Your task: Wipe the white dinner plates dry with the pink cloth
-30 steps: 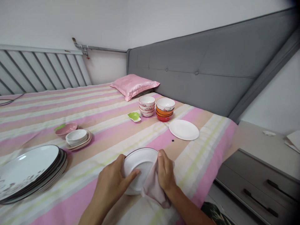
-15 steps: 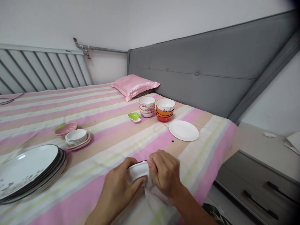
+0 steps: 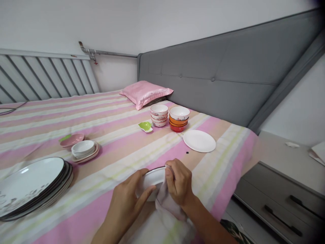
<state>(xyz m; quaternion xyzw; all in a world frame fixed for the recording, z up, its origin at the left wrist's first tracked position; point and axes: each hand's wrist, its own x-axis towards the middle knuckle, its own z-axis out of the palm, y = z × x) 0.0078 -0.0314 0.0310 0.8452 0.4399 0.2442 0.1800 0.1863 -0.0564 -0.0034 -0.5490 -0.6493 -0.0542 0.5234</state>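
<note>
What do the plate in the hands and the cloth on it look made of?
Plate: probably glazed ceramic, possibly melamine; smooth glossy white face, dark rim. Cloth: soft pale pink fabric, matte; it creases and droops below the right hand.

The left hand (image 3: 124,206), right hand (image 3: 179,184) and cloth (image 3: 167,203) cover most of the small plate (image 3: 153,176). The frame's left edge cuts the plate stack (image 3: 30,186). The dark speck (image 3: 187,153) mid-frame is too small to identify.

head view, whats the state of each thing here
held plate, tilted, gripped by left hand
pink cloth, bunched in right hand, pressed on held plate
large plates, stacked
bowls, two stacks
flat plate, lying alone
drawers, shut
</note>
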